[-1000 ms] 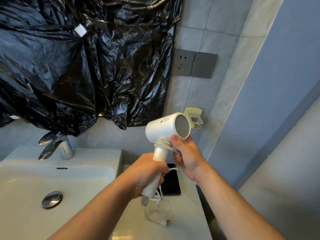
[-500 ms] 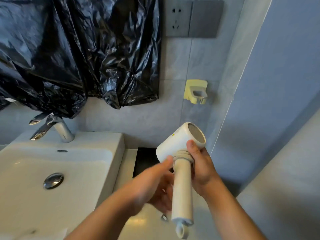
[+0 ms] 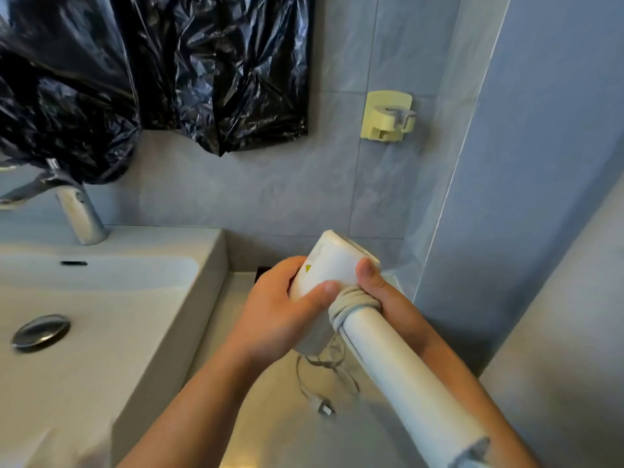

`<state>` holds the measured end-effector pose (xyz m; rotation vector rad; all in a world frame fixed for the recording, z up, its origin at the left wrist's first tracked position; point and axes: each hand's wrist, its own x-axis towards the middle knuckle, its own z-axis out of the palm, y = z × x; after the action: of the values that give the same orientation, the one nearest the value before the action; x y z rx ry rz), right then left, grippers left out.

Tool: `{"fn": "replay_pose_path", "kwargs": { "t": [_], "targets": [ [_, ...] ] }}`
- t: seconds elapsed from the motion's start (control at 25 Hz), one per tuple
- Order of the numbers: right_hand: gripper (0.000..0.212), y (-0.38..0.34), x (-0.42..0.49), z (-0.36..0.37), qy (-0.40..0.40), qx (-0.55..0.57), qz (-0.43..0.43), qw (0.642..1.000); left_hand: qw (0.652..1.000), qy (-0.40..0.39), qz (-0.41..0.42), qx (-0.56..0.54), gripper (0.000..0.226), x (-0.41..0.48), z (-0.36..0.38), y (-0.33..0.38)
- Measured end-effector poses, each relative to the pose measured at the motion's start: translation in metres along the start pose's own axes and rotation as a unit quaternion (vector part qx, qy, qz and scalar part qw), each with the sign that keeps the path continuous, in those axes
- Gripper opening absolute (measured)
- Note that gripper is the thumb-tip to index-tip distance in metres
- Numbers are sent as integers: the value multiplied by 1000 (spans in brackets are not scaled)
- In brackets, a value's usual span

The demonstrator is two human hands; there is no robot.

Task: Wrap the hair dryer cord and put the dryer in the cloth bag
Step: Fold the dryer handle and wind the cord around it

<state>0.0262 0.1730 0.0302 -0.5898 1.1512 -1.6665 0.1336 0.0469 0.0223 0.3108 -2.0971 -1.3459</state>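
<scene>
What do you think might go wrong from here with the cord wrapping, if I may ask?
The coils bunch at the top of the dryer handle, held by the right hand; they may unwind if it lets go. The loose plug end trails below and could snag.

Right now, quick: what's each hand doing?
Left hand: grips the hair dryer by its barrel.
Right hand: grips the hair dryer's handle at the wrapped cord.
</scene>
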Motion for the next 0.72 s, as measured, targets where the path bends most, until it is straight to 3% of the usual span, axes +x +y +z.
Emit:
{"fn": "replay_pose_path", "kwargs": {
  "t": [0.04, 0.16, 0.2, 0.32, 0.44, 0.56, 0.64, 0.72],
  "targets": [
    [92, 8, 2, -3, -5, -11, -6, 1000, 999, 35, 4, -3, 48, -5, 6, -8],
    [50, 17, -2, 4, -2, -5, -54, 999, 993, 102, 10, -56, 51, -11, 16, -19],
    [46, 21, -3, 5, 15, -1, -79, 997, 990, 117, 5, -80, 53, -15, 16, -22],
    [20, 31, -1, 5, 45, -24, -245, 968, 976, 162, -33, -144, 69, -20, 12, -25],
    [30, 36, -3, 13, 11, -52, -340, 939, 959, 188, -84, -196, 78, -16, 14, -21],
    [29, 31, -9, 21, -31, -103, -355, 929, 952, 149, -126, -238, 69, -10, 16, -18],
    [19, 27, -5, 17, -13, -151, -367, 918, 947, 74, -149, -274, 56, -8, 12, -14],
    [14, 25, 0, 11, 19, -180, -385, 905, 953, 38, -132, -269, 66, -9, 6, -11]
  ]
}}
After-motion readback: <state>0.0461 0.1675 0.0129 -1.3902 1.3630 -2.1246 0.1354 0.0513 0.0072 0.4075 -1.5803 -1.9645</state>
